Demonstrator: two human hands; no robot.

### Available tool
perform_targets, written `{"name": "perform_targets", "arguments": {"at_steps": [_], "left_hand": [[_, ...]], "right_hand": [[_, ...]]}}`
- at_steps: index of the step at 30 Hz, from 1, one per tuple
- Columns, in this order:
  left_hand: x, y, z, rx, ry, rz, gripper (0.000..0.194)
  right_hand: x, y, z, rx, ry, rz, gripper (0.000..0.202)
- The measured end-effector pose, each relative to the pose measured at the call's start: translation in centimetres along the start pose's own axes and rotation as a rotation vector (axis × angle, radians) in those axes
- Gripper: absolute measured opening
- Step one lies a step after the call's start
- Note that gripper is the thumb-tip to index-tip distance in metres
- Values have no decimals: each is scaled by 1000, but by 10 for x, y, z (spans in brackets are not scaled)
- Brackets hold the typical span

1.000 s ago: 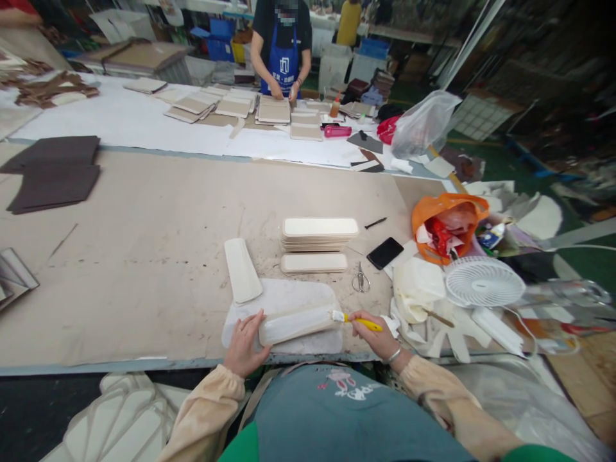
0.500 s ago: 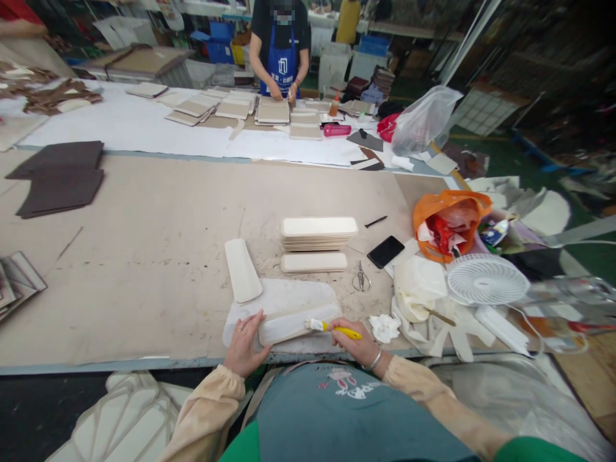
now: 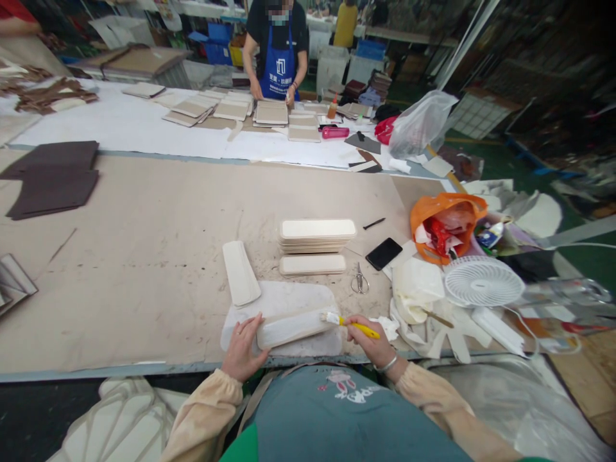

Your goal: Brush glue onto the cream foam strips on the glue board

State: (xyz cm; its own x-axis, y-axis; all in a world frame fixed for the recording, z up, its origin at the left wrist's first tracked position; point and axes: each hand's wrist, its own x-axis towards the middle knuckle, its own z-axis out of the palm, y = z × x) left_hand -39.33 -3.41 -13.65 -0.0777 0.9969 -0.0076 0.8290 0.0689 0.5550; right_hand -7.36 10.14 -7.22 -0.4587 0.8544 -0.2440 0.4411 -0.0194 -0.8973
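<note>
My right hand [image 3: 369, 340] is closed around the yellow handle of a brush [image 3: 359, 326]. The brush's white head rests at the right end of a long pale strip [image 3: 293, 326], which lies slightly tilted on a white sheet [image 3: 283, 296]. At the strip's left end, my left hand [image 3: 244, 346] has its thumb and fingers apart, touching the edge. Several pale pieces [image 3: 240, 274] lie fanned on the sheet's upper left corner. Beyond the sheet are a tall stack of rounded strips [image 3: 317, 230] and a lower stack [image 3: 312, 264].
Scissors [image 3: 360, 280], a black phone [image 3: 384, 254] and a thin black tool [image 3: 374, 223] lie to the right, near a white fan [image 3: 484, 282] and an orange bag [image 3: 428, 208]. Dark sheets [image 3: 52, 186] are at left. A person [image 3: 279, 64] stands across the tables.
My right hand has moved right with the brush, from the strip's right part to its end. My left hand stays at the left end. The view has shifted slightly.
</note>
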Motion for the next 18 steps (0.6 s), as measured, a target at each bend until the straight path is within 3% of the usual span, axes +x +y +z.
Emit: {"name": "perform_targets", "arguments": {"at_steps": [4, 7, 18], "left_hand": [[0, -2, 1, 8, -5, 8, 82], [0, -2, 1, 12, -9, 7, 81], [0, -3, 3, -7, -6, 11, 80]], "right_hand": [[15, -11, 33, 97, -90, -1, 21], [24, -11, 43, 139, -107, 17, 19], [17, 3, -11, 108, 153, 143, 21]]}}
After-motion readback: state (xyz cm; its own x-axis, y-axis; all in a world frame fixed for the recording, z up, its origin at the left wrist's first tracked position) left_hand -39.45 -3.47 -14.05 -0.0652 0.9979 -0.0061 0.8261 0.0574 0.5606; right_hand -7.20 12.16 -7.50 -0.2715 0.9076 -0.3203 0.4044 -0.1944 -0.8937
